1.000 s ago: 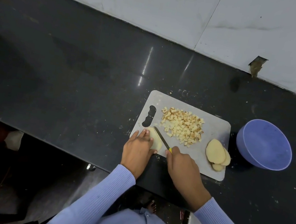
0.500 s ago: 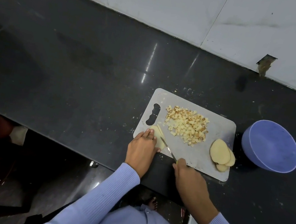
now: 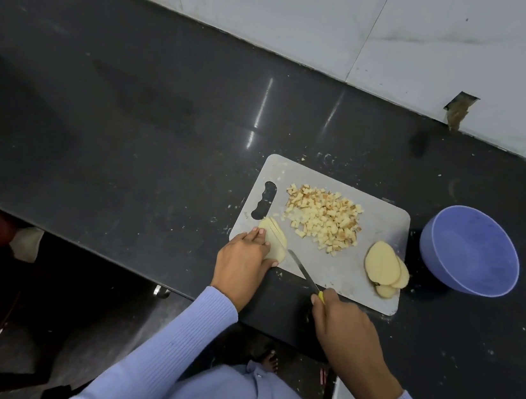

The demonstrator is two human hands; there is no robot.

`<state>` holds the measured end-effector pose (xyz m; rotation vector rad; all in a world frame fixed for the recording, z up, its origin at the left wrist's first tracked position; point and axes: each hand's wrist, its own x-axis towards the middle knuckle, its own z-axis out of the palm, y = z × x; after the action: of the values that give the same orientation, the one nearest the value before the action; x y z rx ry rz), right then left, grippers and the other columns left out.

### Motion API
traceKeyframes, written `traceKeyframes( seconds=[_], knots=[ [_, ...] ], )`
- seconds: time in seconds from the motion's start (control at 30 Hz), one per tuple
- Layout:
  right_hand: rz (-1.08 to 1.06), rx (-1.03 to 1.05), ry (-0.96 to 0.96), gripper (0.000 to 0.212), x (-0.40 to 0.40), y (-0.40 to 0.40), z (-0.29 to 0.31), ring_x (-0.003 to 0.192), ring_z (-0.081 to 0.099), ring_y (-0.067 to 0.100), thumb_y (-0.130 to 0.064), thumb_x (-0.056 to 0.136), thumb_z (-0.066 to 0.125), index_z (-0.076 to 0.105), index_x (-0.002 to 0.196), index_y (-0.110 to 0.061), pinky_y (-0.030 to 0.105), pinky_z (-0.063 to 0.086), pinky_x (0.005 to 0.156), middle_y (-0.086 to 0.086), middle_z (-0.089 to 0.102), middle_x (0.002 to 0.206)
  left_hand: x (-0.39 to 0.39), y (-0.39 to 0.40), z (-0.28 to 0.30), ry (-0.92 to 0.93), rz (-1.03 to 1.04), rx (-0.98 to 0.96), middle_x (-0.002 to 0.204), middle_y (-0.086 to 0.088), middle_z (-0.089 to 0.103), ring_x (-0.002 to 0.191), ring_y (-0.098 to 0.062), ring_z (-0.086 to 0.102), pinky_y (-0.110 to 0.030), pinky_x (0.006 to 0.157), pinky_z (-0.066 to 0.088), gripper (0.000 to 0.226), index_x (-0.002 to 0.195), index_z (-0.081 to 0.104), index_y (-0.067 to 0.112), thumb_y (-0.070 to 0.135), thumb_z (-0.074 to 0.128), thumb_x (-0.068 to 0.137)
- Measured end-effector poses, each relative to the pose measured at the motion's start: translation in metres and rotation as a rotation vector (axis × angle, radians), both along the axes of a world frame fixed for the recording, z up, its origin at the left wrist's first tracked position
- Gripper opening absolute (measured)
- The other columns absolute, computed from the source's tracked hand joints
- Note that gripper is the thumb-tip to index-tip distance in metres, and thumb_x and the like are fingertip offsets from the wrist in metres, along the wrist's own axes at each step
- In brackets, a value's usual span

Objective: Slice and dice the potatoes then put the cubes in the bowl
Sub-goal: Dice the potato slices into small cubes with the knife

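Currently, the head view shows a grey board (image 3: 375,224) lying on a dark table (image 3: 132,115), near the table's near edge. The left hand (image 3: 243,260) rests on the board's near-left corner, fingers fairly straight and pressed together on a potato piece (image 3: 274,239). This piece is already divided by parallel cuts into strips that lie side by side. The right hand (image 3: 339,323) has its fingers curled round the yellow handle of a knife (image 3: 303,273). The blade slants from the handle toward the far left, and its tip lies just beside the near-right end of the strips.

A pile of cubes (image 3: 322,219) occupies the middle of the board, toward the far side; some cubes are browned. A stack of slices (image 3: 385,265) lies at the board's near-right corner, overlapping one another. A blue bowl (image 3: 469,250) stands on the table just right of the board, tilted, with no cubes visible inside. White tile walls (image 3: 313,11) border the table at the far side and the right.
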<state>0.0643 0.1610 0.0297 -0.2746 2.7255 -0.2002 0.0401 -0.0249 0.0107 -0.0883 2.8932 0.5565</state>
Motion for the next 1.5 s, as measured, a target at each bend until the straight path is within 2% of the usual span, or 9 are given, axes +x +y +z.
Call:
traceKeyframes(
  seconds=[0.17,0.5,1.0,1.5],
  knots=[
    [0.017,-0.086,0.024,0.033,-0.015,-0.022,-0.001,0.079,0.060,0.025,-0.041,0.103,0.025,0.047,0.103,-0.015,0.034,0.041,0.064,0.004,0.060,0.083,0.002,0.000,-0.001,0.002,-0.007,-0.004,0.153,0.007,0.030,0.140,-0.010,0.027,-0.023,0.105,0.031,0.043,0.135,0.051,0.024,0.043,0.041,0.099],
    [0.082,0.005,0.032,0.034,-0.033,-0.053,-0.013,0.088,0.062,0.029,-0.037,0.104,0.021,0.044,0.110,-0.012,0.033,0.036,0.063,0.009,0.064,0.097,-0.001,-0.003,-0.007,-0.024,-0.003,-0.005,0.152,0.006,0.032,0.137,-0.010,0.032,-0.025,0.100,0.037,0.039,0.130,0.055,0.025,0.043,0.043,0.098],
    [0.059,-0.048,0.094,0.035,-0.040,-0.051,0.001,0.087,0.060,0.030,-0.038,0.104,0.025,0.049,0.105,-0.012,0.032,0.034,0.061,0.010,0.063,0.095,-0.002,-0.002,-0.013,-0.034,0.000,0.011,0.152,0.006,0.032,0.137,-0.011,0.032,-0.028,0.100,0.039,0.040,0.132,0.055,0.026,0.042,0.044,0.097],
    [0.104,-0.017,0.055,0.035,-0.046,-0.055,-0.010,0.087,0.060,0.031,-0.037,0.104,0.024,0.046,0.109,-0.011,0.033,0.035,0.062,0.011,0.063,0.096,-0.001,-0.003,-0.018,-0.019,0.033,0.048,0.151,0.003,0.035,0.136,-0.012,0.035,-0.030,0.098,0.042,0.037,0.128,0.059,0.026,0.042,0.046,0.097]
  ],
)
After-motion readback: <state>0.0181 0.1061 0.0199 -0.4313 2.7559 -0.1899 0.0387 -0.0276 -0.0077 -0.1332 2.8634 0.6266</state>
